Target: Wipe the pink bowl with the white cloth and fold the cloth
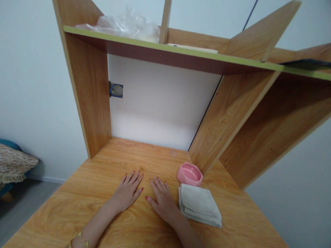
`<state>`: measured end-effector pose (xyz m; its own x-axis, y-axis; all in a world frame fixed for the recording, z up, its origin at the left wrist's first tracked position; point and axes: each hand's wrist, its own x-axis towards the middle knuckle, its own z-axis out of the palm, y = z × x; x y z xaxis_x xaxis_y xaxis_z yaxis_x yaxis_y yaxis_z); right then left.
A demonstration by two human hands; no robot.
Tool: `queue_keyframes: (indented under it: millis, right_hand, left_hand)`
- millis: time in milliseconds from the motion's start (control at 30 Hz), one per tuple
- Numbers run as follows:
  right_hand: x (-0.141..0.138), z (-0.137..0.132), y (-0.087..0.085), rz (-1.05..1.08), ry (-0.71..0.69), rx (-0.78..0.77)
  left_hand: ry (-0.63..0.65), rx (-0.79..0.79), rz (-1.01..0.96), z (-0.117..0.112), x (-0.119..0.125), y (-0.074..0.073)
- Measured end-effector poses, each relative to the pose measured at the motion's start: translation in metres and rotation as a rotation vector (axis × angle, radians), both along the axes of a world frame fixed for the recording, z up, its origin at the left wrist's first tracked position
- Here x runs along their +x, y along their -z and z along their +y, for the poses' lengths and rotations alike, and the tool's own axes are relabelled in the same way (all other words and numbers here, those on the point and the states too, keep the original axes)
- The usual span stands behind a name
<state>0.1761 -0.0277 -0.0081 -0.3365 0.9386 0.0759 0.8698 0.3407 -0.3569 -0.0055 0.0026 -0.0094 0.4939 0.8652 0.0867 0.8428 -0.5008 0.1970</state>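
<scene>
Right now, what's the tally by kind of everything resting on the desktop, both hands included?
Hands: 2 (left hand, right hand)
Pink bowl: 1
Pile of folded cloth: 1
Total: 4

And nothing readable on show right now, not a word, brand, number or sign! Up on the shelf (239,60), a pale flat item (198,49) carries one small dark mark (174,45) toward its left end, but it's far too tiny to make out, and whether that's print, I can't tell!
</scene>
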Motion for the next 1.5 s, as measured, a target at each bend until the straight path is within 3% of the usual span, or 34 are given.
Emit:
queue_keyframes:
  millis: [1167,1500]
  right_hand:
    - [0.0011,0.0003,0.0016,-0.004,0.003,0.004]
    - [0.0013,0.0004,0.0058,0.032,0.01,0.046]
  left_hand:
    - [-0.007,-0.072,0.019,-0.0007,0.0012,-0.0058]
    - [-0.004,-0.021,-0.025,-0.0004,0.0,-0.0006]
